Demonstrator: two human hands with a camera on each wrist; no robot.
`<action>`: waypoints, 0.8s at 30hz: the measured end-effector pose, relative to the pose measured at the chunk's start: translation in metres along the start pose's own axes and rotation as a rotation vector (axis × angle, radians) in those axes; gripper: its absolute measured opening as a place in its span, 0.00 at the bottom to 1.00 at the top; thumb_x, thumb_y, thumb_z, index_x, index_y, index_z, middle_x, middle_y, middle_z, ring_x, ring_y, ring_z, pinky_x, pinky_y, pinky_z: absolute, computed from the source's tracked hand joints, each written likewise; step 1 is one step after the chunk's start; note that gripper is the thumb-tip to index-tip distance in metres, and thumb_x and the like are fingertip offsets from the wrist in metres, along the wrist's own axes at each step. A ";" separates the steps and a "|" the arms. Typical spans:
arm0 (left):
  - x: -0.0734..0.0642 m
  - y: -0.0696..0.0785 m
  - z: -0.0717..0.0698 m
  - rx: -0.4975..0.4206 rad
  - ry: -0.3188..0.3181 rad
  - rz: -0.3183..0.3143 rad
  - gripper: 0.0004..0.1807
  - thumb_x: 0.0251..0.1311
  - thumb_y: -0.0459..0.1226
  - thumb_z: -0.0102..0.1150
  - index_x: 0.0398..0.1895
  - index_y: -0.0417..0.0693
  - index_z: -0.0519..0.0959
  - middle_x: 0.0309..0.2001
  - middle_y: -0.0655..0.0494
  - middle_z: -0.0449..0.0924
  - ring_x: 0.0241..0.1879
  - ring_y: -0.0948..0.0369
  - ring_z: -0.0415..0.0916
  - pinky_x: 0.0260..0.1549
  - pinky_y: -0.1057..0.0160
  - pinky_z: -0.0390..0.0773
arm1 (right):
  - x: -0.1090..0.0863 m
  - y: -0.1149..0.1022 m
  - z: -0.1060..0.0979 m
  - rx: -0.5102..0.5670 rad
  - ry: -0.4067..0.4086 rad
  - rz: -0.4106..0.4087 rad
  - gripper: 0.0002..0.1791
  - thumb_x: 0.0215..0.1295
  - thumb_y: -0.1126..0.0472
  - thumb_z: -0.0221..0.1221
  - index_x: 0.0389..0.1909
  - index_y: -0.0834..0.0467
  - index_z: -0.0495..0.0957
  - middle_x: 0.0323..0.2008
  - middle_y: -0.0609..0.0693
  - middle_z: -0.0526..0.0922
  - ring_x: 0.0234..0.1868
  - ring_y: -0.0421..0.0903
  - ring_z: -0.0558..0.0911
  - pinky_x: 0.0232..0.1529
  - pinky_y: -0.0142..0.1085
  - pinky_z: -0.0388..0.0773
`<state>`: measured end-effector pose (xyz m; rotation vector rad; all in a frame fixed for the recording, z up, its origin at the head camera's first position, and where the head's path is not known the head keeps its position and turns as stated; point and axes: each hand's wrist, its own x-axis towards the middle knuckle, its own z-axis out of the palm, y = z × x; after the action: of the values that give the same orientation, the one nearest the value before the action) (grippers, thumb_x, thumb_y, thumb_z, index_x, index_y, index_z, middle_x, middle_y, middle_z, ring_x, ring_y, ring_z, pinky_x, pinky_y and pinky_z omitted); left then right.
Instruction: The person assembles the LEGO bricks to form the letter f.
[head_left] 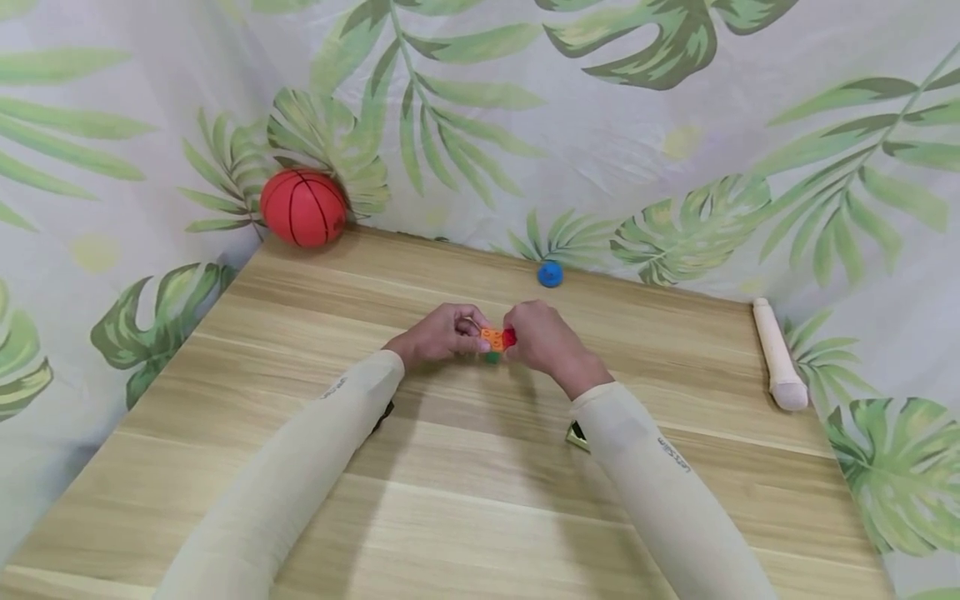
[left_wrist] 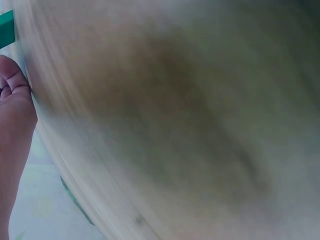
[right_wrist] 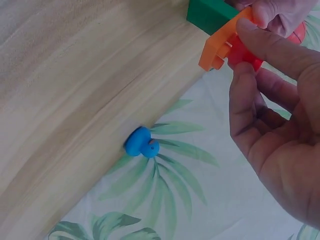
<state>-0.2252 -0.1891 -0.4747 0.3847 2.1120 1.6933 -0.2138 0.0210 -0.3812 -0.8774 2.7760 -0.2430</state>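
Note:
In the head view, both hands meet over the wooden table (head_left: 450,475) around toy building bricks. My left hand (head_left: 444,332) pinches an orange brick (head_left: 491,338) whose studs show on top. The right hand (head_left: 546,340) grips a red brick (head_left: 509,337) against the orange one. Thumb and fingers of that hand pinch the red brick (right_wrist: 243,54) in the right wrist view. Against the orange brick's other side is a green brick (right_wrist: 212,16); whether they are joined I cannot tell. The left wrist view catches only the left hand's edge (left_wrist: 15,117) and a green brick corner (left_wrist: 6,30).
A blue toy duck (right_wrist: 138,141) sits at the table's back edge. A red ball (head_left: 303,208) stands at the back left corner, and a pale microphone (head_left: 780,357) lies along the right edge. Forearms partly cover a green-edged object (head_left: 576,437) and a dark one (head_left: 384,414).

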 end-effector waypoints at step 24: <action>0.000 0.001 0.002 0.004 0.024 0.008 0.11 0.68 0.30 0.72 0.49 0.40 0.80 0.32 0.61 0.86 0.32 0.65 0.75 0.31 0.69 0.74 | 0.002 0.010 0.009 0.103 0.090 -0.037 0.09 0.65 0.61 0.76 0.42 0.60 0.90 0.38 0.52 0.88 0.39 0.47 0.80 0.43 0.37 0.82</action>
<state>-0.2241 -0.1872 -0.4739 0.3757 2.1346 1.7064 -0.2187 0.0268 -0.3924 -0.9146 2.8014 -0.4383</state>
